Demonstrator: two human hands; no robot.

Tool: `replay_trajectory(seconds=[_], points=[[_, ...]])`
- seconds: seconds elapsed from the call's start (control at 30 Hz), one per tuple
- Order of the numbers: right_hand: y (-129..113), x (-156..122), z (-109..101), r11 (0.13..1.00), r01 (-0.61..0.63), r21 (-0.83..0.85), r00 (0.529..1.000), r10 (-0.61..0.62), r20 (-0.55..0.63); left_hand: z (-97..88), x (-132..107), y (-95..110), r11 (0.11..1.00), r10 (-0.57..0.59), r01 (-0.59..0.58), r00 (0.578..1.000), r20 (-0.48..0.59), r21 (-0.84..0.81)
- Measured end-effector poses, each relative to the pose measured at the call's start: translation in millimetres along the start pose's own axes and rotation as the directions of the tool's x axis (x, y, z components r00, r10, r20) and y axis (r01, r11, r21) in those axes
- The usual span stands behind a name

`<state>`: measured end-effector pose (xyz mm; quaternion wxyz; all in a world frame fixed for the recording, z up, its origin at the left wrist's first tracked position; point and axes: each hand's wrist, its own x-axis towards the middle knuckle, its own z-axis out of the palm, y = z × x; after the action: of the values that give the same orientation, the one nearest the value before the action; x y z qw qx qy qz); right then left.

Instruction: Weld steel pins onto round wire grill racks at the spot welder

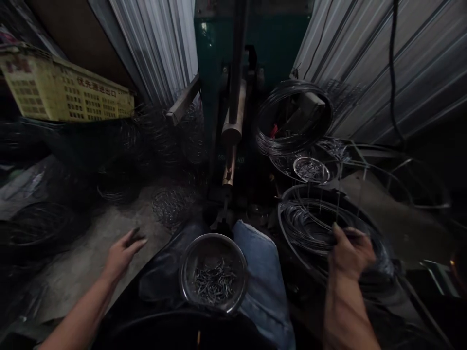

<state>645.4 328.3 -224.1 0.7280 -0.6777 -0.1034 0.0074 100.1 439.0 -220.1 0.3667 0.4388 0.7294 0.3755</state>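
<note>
My right hand is closed in a pinch on a thin upright wire of a wire frame, whose rings spread out above and to the right of the hand. Over on the left, my left hand is empty, its thumb and fingers apart above the floor. Between the two, a round metal bowl rests on my lap with many short bent wire pieces in it. Just behind my right hand lies a coil of wire in a round tray.
A green machine stands ahead, its metal rod pointing down toward my knees. To its right are a large wire coil and a small bowl of metal pieces. A yellow crate sits at left, near wire bundles.
</note>
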Motion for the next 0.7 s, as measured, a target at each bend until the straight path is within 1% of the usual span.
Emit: replay_trajectory(seconds=[0.03, 0.07, 0.1, 0.13, 0.17, 0.2, 0.23, 0.27, 0.3, 0.33, 0.37, 0.43, 0.5, 0.6, 0.7], points=[[-9.2, -16.3, -10.6, 1.000, 0.029, 0.007, 1.000, -0.029, 0.009, 15.5, -2.8, 18.7, 0.993, 0.030, -0.018, 0.994, 0.105, -0.118], [-19.6, -32.6, -19.1, 0.995, 0.094, -0.016, 0.992, -0.092, 0.081, 29.9, -7.6, 36.6, 0.975, 0.096, -0.050, 0.974, 0.203, -0.217], [-30.9, -48.7, -24.7, 0.983, 0.174, -0.060, 0.970, -0.160, 0.183, 42.7, -13.6, 53.1, 0.948, 0.173, -0.086, 0.947, 0.270, -0.306], [-42.7, -64.4, -27.0, 0.961, 0.256, -0.106, 0.930, -0.215, 0.298, 53.8, -20.2, 67.6, 0.915, 0.253, -0.106, 0.902, 0.349, -0.388], [-54.5, -79.6, -25.6, 0.936, 0.330, -0.119, 0.871, -0.254, 0.420, 62.8, -26.4, 79.6, 0.870, 0.336, -0.123, 0.857, 0.390, -0.478], [-65.8, -94.2, -20.8, 0.914, 0.395, -0.093, 0.783, -0.282, 0.554, 69.8, -31.6, 88.8, 0.822, 0.411, -0.128, 0.809, 0.421, -0.555], [-76.1, -108.0, -12.9, 0.890, 0.453, -0.050, 0.671, -0.303, 0.677, 74.6, -35.1, 95.0, 0.779, 0.459, -0.114, 0.773, 0.438, -0.616], [-84.9, -120.8, -2.6, 0.865, 0.502, -0.004, 0.551, -0.317, 0.772, 77.7, -36.6, 98.4, 0.742, 0.483, -0.078, 0.751, 0.450, -0.666], [-91.7, -132.5, 9.2, 0.841, 0.541, 0.034, 0.451, -0.324, 0.832, 79.2, -35.9, 99.2, 0.713, 0.483, -0.039, 0.751, 0.451, -0.700], [-96.2, -142.7, 21.7, 0.818, 0.573, 0.049, 0.379, -0.317, 0.869, 79.7, -32.9, 98.1, 0.695, 0.463, -0.005, 0.768, 0.443, -0.719], [-98.2, -151.2, 34.1, 0.803, 0.595, 0.039, 0.345, -0.299, 0.889, 79.7, -27.7, 95.6, 0.688, 0.429, 0.024, 0.792, 0.434, -0.726], [-94.9, -163.2, 56.6, 0.795, 0.605, -0.029, 0.343, -0.228, 0.911, 80.7, -12.9, 88.9, 0.698, 0.349, 0.066, 0.838, 0.420, -0.713], [-84.1, -168.9, 74.0, 0.801, 0.586, -0.118, 0.351, -0.120, 0.929, 85.4, 4.5, 83.0, 0.716, 0.285, 0.106, 0.858, 0.427, -0.690], [-63.7, -169.4, 90.9, 0.805, 0.544, -0.236, 0.365, 0.026, 0.931, 101.2, 27.5, 78.7, 0.739, 0.230, 0.154, 0.857, 0.461, -0.656], [-49.5, -166.0, 99.7, 0.788, 0.521, -0.327, 0.410, 0.105, 0.906, 122.5, 43.2, 78.2, 0.737, 0.222, 0.186, 0.841, 0.493, -0.649]])
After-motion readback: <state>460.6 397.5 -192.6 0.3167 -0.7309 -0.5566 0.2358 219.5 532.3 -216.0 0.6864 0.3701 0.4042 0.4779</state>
